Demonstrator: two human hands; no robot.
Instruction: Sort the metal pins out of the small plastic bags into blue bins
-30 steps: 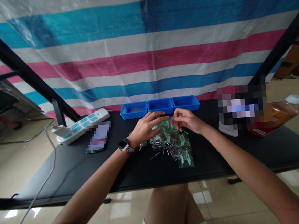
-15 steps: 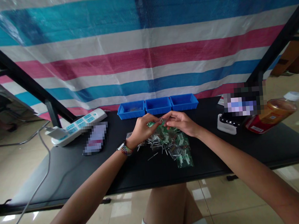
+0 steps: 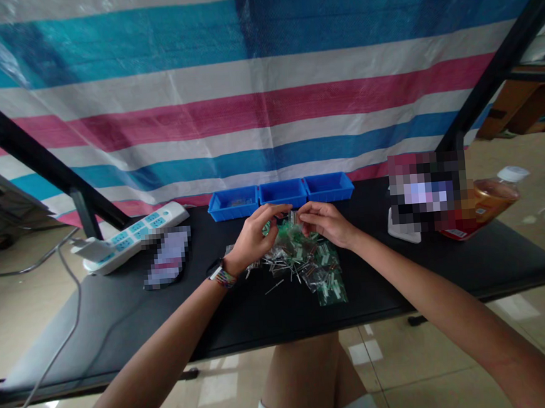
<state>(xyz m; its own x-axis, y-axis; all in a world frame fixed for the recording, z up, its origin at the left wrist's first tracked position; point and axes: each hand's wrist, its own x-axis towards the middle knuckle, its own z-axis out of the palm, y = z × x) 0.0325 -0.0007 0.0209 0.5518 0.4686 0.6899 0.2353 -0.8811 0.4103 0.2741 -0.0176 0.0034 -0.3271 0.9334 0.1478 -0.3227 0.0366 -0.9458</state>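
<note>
Above a pile of small parts and bags, a small clear plastic bag (image 3: 294, 217) hangs between my two hands. My right hand (image 3: 329, 223) pinches it at its right side. My left hand (image 3: 256, 235) is close on the other side, thumb and fingers apart in a curve, fingertips near the bag's top; whether they touch it is hard to see. Below lie thin metal pins (image 3: 293, 269) and green-tinted bags (image 3: 332, 287) with pale pieces inside. One loose metal pin (image 3: 274, 287) lies in front of the pile. What the pinched bag contains is too small to make out.
Three blue trays (image 3: 281, 194) stand in a row behind the pile, the left one with small items inside. To the left are a white power strip (image 3: 136, 237) and a blurred phone (image 3: 167, 259). A drink bottle (image 3: 482, 203) and a white stand (image 3: 403, 226) are at the right.
My left thumb has come down away from the fingers, where both hands pinched close together before. The bag now shows more between the hands. The whole view has shifted slightly.
</note>
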